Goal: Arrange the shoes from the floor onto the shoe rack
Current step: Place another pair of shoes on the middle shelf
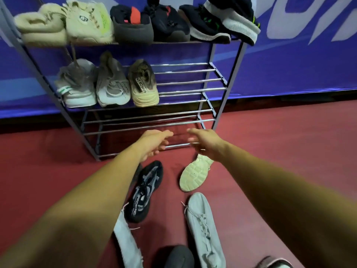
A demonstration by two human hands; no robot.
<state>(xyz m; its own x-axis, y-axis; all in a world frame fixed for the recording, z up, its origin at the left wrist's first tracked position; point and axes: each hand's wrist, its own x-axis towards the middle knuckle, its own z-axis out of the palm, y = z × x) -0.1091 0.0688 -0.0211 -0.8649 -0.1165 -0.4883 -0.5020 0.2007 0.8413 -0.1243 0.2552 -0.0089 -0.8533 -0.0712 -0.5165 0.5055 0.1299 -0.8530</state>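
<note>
We reach our left hand (pixel 154 142) and right hand (pixel 204 141), each grip loose and empty, above the black shoe (pixel 144 192) before the shoe rack (pixel 212 89).

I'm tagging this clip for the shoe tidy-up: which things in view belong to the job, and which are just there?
Part of the job:
- shoe rack
- black knit shoe on the floor
- cream shoe, sole up
- pale grey shoe
- left hand and right hand, both empty

Just there:
- blue banner
- red floor
</note>
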